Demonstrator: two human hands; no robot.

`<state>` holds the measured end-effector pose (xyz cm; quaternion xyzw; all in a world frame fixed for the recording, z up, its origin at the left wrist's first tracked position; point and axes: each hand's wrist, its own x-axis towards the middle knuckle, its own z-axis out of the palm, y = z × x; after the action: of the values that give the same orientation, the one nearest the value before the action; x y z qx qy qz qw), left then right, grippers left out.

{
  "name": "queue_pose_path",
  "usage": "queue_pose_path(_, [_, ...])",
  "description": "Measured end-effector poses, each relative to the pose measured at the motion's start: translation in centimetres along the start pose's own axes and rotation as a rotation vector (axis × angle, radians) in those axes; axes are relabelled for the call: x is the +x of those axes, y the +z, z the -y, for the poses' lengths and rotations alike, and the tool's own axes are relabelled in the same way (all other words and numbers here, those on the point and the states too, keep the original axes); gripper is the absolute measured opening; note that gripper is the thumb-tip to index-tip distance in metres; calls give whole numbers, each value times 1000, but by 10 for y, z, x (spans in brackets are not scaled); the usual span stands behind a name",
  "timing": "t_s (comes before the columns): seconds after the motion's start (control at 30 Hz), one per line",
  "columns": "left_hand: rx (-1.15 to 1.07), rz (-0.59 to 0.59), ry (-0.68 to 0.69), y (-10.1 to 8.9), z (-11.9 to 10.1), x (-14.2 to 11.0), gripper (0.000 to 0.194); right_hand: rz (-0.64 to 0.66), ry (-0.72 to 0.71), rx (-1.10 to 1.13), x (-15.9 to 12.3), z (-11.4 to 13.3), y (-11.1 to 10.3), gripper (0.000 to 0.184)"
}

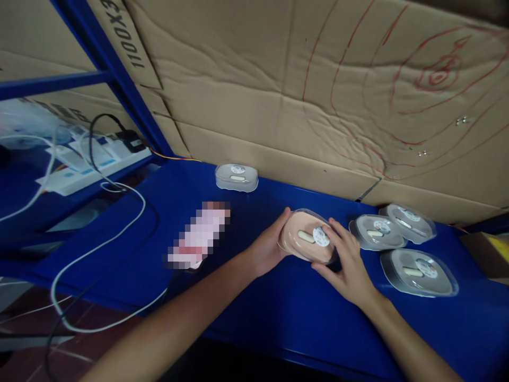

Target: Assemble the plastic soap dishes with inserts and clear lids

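Between my two hands, above the blue table, is a clear plastic case [296, 225] with a peach-coloured inside, a pale oblong piece in the middle and a round white label. My left hand [270, 246] grips its left end, the thumb along the upper edge. At the other end my right hand [345, 260] holds it, with fingers on the lid by the label and the thumb at the lower edge. To the right lie similar cases with grey insides: one near my right hand [376, 233], one behind it [409, 223] and one in front [419, 273].
Another grey case [236, 178] stands at the back by the cardboard wall [238, 79]. A phone-like object [199, 236], blurred out, lies left on the blue table [246, 329]. A power strip [91, 170] with plugs and a white cable [99, 241] are farther left.
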<state>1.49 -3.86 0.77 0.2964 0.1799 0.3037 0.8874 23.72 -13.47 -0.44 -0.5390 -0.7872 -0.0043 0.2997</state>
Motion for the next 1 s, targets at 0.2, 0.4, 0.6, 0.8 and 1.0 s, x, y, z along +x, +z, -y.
queue_pose_path(0.2, [-9,-90,-4,-2,0,0,54,11,-87,-76,-3,-5,-1,91])
queue_pose_path(0.4, [-16,-129,11,-3,-4,-2,52,-12,-98,-105,-2,1,-2,91])
queue_pose_path(0.6, [143,-163,37,4,-3,-6,61,30,-62,-68,-1,0,-3,86])
queue_pose_path(0.8, [227,-93,96,11,-6,-13,78,-24,-76,-86,-1,3,-6,87])
queue_pose_path(1.0, [309,-88,104,11,-8,-17,95,-26,-42,-20,-3,1,-7,82])
